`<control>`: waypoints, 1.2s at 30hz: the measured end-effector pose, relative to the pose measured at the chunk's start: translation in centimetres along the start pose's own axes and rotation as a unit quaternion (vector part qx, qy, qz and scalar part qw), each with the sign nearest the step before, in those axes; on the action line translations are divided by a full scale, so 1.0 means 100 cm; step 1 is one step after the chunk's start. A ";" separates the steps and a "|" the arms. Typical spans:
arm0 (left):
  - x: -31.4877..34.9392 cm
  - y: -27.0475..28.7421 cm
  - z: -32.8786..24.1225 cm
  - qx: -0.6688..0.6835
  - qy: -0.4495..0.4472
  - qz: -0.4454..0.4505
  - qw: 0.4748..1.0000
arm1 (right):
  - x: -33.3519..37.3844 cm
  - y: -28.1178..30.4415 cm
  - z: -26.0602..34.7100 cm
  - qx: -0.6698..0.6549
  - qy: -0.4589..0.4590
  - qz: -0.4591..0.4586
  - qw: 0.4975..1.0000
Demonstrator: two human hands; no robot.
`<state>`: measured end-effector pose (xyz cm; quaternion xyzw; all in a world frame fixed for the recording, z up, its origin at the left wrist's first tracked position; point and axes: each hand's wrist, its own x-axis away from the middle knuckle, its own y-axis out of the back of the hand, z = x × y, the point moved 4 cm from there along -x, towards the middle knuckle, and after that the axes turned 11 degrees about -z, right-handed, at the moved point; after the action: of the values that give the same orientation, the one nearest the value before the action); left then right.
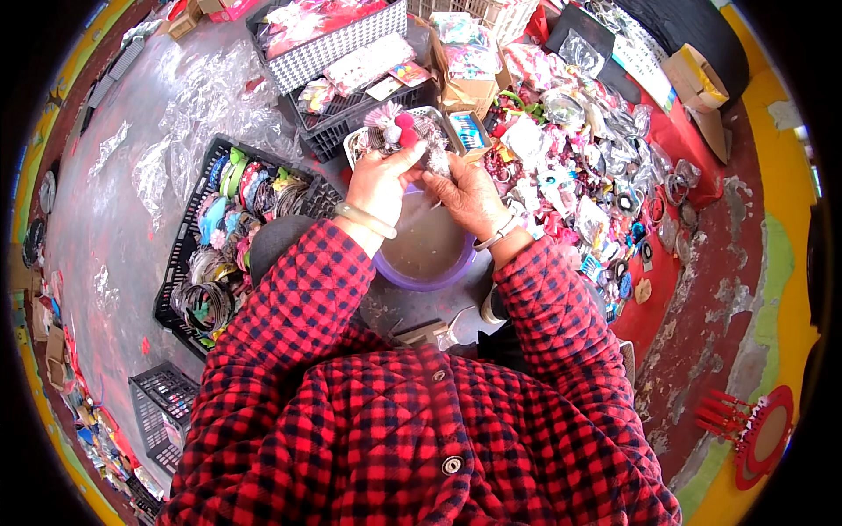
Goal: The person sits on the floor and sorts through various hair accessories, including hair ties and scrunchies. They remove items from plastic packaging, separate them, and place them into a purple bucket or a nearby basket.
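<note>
Both of my hands are raised over a purple-rimmed basin (427, 282) of cloudy, brownish liquid. My left hand (379, 186) pinches a hair ornament (404, 123) with red and pink pompoms and a pale fan-shaped piece. The fingers of my right hand (471, 195) are closed on a greyish, fuzzy piece (436, 160) next to it; whether this is part of the same ornament I cannot tell. Just beyond my hands is a white tray (353, 151), partly covered by them and the ornament.
To the left, a black crate (189, 254) contains headbands and hair hoops. A big heap of hair accessories (579, 175) spreads over red cloth on the right. Stacked crates (338, 57) and a cardboard box (469, 92) stand ahead. Plastic wrap (210, 96) litters the floor.
</note>
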<state>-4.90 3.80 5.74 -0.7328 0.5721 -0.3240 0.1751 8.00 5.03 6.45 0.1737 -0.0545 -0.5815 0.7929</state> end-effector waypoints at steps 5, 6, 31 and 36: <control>-0.010 0.017 0.002 0.043 0.071 -0.019 0.996 | 0.000 0.005 0.009 -0.015 0.007 0.022 1.000; -0.011 0.016 0.001 0.067 0.075 -0.010 0.995 | 0.000 0.007 0.011 -0.019 0.002 0.032 0.999; -0.001 0.002 -0.039 0.085 0.004 0.041 0.996 | -0.004 0.020 -0.041 -0.154 -0.070 -0.049 0.984; 0.001 0.002 -0.032 -0.074 -0.023 0.063 0.995 | -0.008 0.056 -0.003 -0.169 -0.020 -0.146 0.975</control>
<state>-7.20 4.03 8.00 -0.7137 0.6355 -0.2515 0.1535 12.93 7.30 8.14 0.0317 0.0544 -0.6949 0.7163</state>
